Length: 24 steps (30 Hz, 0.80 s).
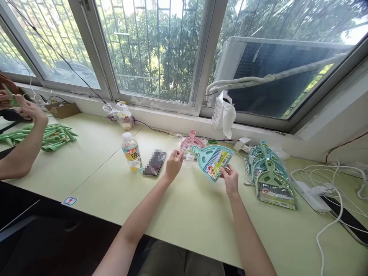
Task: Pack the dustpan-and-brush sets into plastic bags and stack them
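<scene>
A light-blue mini dustpan (204, 158) with a brush and a printed label card is gripped at its lower right edge by my right hand (230, 178), thumb in front. It is tilted above the table, handle pointing left. My left hand (174, 164) is closed in a pinch to the left of that dustpan, beside some clear plastic; whatever its fingertips hold is too small to make out. Behind both hands lies a pink dustpan (192, 140) in clear wrapping, partly covered by the blue one. Several green and blue packed dustpan sets (273, 180) overlap in a row at my right.
A drink bottle (132, 152) and a phone (155, 163) are left of my left hand. White cables and a power strip (312, 196) occupy the far right. At far left, a co-worker's hands (30, 109) hold a green piece above a pile of green parts (56, 138).
</scene>
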Each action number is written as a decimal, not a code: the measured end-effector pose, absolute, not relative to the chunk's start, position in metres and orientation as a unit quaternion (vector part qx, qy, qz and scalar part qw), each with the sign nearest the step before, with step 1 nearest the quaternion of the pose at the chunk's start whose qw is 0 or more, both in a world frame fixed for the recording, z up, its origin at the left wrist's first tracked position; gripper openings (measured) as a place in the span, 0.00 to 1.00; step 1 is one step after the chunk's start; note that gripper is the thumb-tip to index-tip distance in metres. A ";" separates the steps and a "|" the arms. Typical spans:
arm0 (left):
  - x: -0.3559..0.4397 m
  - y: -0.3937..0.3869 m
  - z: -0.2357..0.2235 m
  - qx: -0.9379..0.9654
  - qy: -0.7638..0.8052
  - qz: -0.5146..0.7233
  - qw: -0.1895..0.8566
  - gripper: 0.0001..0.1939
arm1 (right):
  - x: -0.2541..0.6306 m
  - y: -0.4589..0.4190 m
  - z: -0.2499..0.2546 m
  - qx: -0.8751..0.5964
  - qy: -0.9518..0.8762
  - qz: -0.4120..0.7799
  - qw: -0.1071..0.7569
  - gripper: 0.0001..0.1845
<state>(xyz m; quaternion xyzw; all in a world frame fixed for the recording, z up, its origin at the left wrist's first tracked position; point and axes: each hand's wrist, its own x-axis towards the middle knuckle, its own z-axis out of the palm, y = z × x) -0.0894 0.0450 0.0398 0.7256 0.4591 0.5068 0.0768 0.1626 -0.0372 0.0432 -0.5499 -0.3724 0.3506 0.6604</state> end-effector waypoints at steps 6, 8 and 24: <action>-0.090 0.046 0.039 0.731 0.474 0.487 0.062 0.14 | 0.148 -0.043 0.055 -0.516 -0.448 0.443 0.580 0.26; -0.089 0.043 0.040 0.748 0.461 0.473 0.063 0.15 | 0.141 -0.044 0.055 -0.507 -0.448 0.461 0.575 0.26; -0.073 -0.011 0.066 0.329 0.426 0.693 0.480 0.42 | 0.107 -0.043 0.041 -0.436 -0.286 0.464 0.717 0.27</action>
